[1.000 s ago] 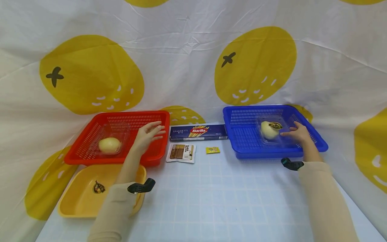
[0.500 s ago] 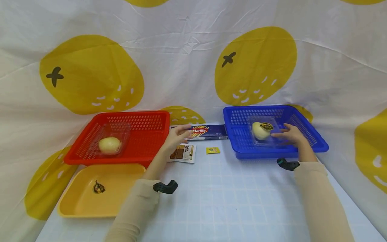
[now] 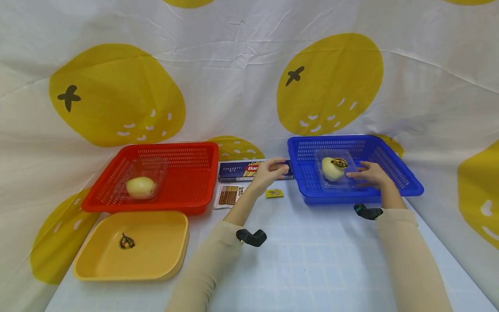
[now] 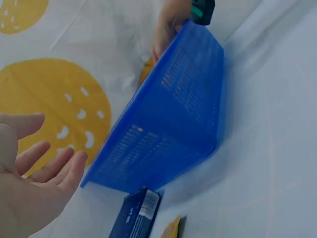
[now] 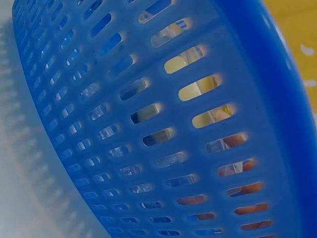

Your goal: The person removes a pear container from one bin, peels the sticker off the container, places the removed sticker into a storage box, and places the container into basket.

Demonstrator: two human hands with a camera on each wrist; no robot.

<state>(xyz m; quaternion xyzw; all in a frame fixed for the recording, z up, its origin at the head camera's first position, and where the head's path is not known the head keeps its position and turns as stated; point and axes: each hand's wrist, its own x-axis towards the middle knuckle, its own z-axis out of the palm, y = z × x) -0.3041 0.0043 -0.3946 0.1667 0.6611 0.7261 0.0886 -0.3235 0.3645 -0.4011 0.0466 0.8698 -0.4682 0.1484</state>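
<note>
My right hand (image 3: pixel 370 174) reaches into the blue basket (image 3: pixel 312 190), fingers spread at the right edge of a clear plastic container (image 3: pixel 321 184). In that container is a pale, round thing like a peeled onion (image 3: pixel 330 171), under a dark round label. Through the basket's slots in the right wrist view, parts of the fingers (image 5: pixel 247 188) show. Left of the blue basket, my left hand (image 3: pixel 269 173) hovers over the blue spaghetti box (image 3: pixel 238 170) with relaxed fingers and nothing in them. The left wrist view has that hand beside the basket's outer wall (image 4: pixel 163 134).
A red basket (image 3: pixel 191 173) at the left holds another clear container with a pale round thing (image 3: pixel 141 187). In front of it stands a yellow tray (image 3: pixel 163 260) with a dark sticker (image 3: pixel 126 241). A brown-and-white packet (image 3: pixel 228 196) and a small yellow packet (image 3: pixel 274 193) lie near the box.
My left hand has swept right from over the red basket to over the spaghetti box. The right hand and the clear container have shifted left inside the blue basket.
</note>
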